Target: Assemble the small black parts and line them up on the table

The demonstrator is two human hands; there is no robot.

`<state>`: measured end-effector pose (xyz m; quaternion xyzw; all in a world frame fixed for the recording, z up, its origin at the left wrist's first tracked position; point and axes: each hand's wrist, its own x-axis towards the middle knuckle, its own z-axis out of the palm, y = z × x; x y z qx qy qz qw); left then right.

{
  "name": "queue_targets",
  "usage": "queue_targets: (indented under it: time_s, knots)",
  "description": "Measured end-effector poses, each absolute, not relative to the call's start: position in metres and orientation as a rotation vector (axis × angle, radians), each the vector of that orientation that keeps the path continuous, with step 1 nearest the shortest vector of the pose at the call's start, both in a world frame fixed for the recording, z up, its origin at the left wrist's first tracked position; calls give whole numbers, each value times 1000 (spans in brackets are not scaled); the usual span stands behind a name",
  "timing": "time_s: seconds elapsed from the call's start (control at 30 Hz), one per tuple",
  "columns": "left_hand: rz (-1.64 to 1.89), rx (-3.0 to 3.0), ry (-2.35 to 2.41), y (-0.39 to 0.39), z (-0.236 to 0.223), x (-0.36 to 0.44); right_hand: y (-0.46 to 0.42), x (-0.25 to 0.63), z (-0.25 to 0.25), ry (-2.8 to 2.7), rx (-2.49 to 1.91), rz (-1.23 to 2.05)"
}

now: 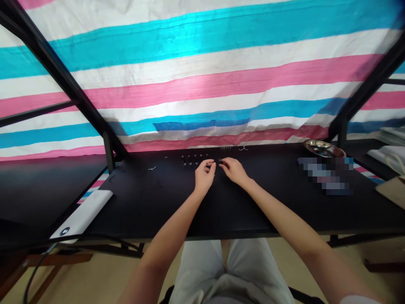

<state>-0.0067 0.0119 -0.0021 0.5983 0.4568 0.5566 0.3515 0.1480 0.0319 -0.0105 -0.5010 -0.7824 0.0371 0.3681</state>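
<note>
My left hand point(205, 175) is over the black tabletop, thumb and fingers closed in a pinch. What is between its fingertips, if anything, is too small to make out. Close by on the right, my right hand point(234, 169) has its thumb and forefinger drawn together. A tiny grey ring point(219, 160) shows at those fingertips and appears held there. Beyond my left hand, several small round metal pieces point(195, 156) and short dark cylindrical pieces point(190, 161) lie in rows. A row of small metal parts point(225, 148) lies near the far edge, beyond my right hand.
White thin curved pieces point(243, 148) lie at the back, with another thin white piece point(152, 168) at left. A shiny metal dish point(324, 148) sits at the back right, near a blurred patch. A white power strip point(84, 213) lies on the left. Black frame bars point(91, 120) rise beside a striped sheet point(202, 84).
</note>
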Motion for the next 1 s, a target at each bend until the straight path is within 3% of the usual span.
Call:
queue_targets:
  time_s: [0.17, 0.73, 0.87, 1.0]
  knots:
    - [1499, 1361, 1189, 21, -3, -14, 68, 137, -12, -1893, -1461, 466]
    - [1451, 1364, 1187, 22, -4, -15, 100, 126, -25, -1914, -1597, 595]
    - [1234, 1857, 1312, 19, -9, -13, 89, 142, -26, -2092, -1470, 439]
    - [776, 2403, 1291, 8, -13, -9, 63, 171, -31, -2207, -1433, 133]
